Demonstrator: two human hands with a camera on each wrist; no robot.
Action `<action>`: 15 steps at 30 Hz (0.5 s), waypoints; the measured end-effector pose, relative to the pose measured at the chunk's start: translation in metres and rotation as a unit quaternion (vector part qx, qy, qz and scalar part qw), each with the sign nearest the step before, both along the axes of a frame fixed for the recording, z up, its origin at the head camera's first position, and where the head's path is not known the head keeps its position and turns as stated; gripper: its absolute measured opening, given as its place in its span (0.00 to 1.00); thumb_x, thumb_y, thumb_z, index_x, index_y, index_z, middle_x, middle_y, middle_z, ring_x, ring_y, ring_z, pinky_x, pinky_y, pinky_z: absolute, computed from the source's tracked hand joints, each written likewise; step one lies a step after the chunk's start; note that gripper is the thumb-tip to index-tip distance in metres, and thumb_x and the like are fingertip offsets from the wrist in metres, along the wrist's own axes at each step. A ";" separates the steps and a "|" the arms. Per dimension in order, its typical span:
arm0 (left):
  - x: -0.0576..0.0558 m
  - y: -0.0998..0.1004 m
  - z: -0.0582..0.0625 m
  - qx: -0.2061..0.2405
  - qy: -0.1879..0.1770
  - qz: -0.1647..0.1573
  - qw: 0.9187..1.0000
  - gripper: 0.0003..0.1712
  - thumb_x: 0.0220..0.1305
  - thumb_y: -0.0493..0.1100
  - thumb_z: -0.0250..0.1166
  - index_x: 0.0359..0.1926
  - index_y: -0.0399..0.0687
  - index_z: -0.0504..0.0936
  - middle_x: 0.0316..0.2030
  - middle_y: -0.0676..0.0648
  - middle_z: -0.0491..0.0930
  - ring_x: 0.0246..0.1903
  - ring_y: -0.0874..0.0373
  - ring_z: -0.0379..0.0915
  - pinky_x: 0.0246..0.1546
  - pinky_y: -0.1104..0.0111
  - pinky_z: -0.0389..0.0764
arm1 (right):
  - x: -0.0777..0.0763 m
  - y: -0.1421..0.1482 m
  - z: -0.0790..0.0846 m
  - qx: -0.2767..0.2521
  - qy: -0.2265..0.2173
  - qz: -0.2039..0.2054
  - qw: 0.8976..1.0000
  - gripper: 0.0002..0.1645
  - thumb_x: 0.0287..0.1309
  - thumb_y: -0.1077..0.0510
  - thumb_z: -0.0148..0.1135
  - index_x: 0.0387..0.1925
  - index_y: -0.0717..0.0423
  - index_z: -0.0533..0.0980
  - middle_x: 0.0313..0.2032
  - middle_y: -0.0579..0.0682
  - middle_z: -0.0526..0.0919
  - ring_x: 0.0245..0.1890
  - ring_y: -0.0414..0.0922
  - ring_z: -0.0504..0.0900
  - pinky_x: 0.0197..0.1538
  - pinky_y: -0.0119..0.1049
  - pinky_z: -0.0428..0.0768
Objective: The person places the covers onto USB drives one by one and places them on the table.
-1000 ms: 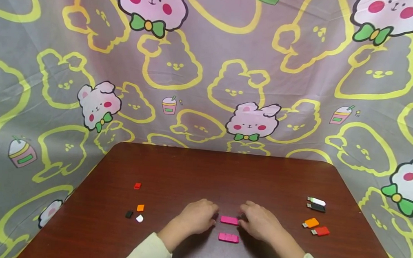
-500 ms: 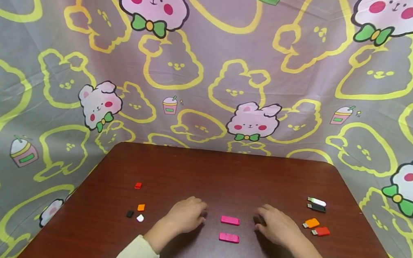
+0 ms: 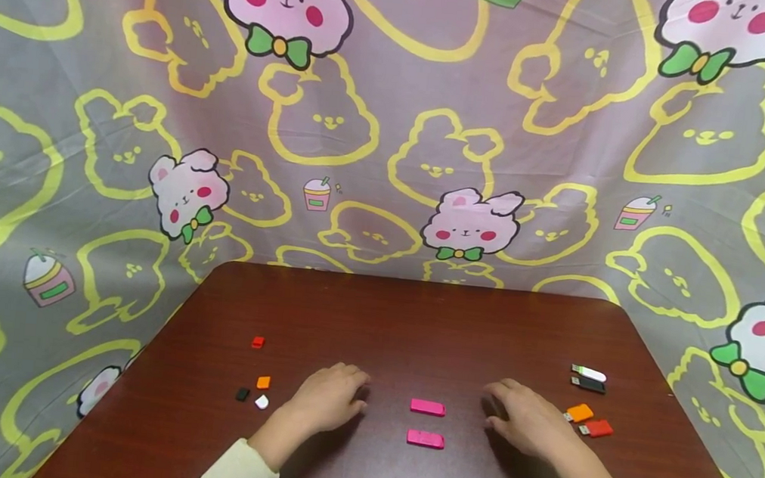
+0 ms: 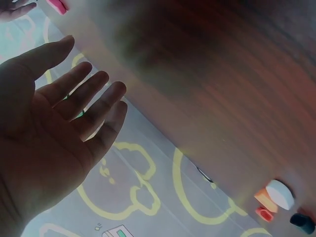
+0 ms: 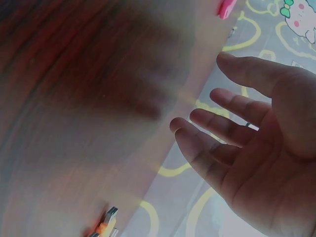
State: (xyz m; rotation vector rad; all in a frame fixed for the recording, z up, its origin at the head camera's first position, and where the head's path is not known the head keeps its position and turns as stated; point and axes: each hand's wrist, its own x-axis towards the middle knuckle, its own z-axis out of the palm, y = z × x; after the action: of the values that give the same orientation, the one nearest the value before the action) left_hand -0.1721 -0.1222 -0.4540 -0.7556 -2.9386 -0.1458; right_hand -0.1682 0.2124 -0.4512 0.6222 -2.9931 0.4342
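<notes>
Two pink USB sticks point(image 3: 428, 407) point(image 3: 426, 439) lie side by side, one nearer the front, at the middle of the brown table. To their left my left hand point(image 3: 330, 398) rests low over the tabletop, fingers relaxed and holding nothing; the left wrist view shows its bare palm point(image 4: 54, 128). Opposite, my right hand point(image 3: 522, 417) is just as loose and bare, its fingertips pointing inward, and its palm point(image 5: 266, 182) shows in the right wrist view. Both hands are apart from the pink sticks.
Left on the table point(image 3: 375, 322) lie small caps: red point(image 3: 258, 342), orange point(image 3: 264, 383), black point(image 3: 242, 394) and white point(image 3: 262, 402). At the right lie uncapped USB sticks: white point(image 3: 592, 374), black point(image 3: 590, 385), orange point(image 3: 580, 413) and red point(image 3: 600, 427). A patterned cloth point(image 3: 383, 231) surrounds the table.
Both hands have drawn away from beside the pink USB sticks, the left hand to the left and the right hand to the right. The sticks stay on the table.
</notes>
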 end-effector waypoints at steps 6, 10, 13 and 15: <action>-0.001 -0.009 0.000 0.007 -0.001 0.007 1.000 0.21 0.55 0.52 0.66 0.49 0.51 0.80 0.45 0.52 0.80 0.44 0.54 0.75 0.43 0.59 0.76 | -0.001 0.008 0.000 -0.003 -0.011 -0.001 1.000 0.26 0.45 0.53 0.71 0.49 0.56 0.76 0.47 0.51 0.79 0.47 0.51 0.78 0.51 0.50 0.74; -0.002 -0.018 0.002 0.014 -0.003 0.011 1.000 0.20 0.54 0.51 0.67 0.47 0.51 0.80 0.44 0.52 0.81 0.43 0.54 0.75 0.41 0.59 0.77 | -0.001 0.016 0.000 -0.009 -0.009 -0.001 1.000 0.26 0.45 0.54 0.71 0.49 0.56 0.76 0.46 0.52 0.79 0.48 0.52 0.78 0.51 0.50 0.74; -0.002 -0.025 0.004 0.019 -0.002 0.015 1.000 0.19 0.53 0.50 0.67 0.46 0.50 0.81 0.42 0.52 0.81 0.42 0.54 0.75 0.40 0.59 0.77 | -0.002 0.023 0.000 -0.012 -0.002 0.001 1.000 0.26 0.45 0.55 0.71 0.48 0.56 0.77 0.46 0.51 0.79 0.48 0.52 0.78 0.50 0.50 0.75; -0.002 -0.031 0.005 0.022 0.001 0.019 1.000 0.18 0.53 0.50 0.68 0.45 0.50 0.81 0.42 0.51 0.81 0.42 0.54 0.75 0.40 0.58 0.77 | -0.001 0.029 0.000 -0.011 0.001 -0.001 1.000 0.25 0.45 0.55 0.71 0.48 0.56 0.77 0.46 0.51 0.79 0.48 0.51 0.78 0.49 0.49 0.75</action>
State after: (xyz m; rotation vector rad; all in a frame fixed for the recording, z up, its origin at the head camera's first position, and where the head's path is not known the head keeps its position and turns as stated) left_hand -0.1744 -0.1533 -0.4493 -0.6928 -2.9361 -0.2046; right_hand -0.1693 0.2410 -0.4512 0.6172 -2.9827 0.4640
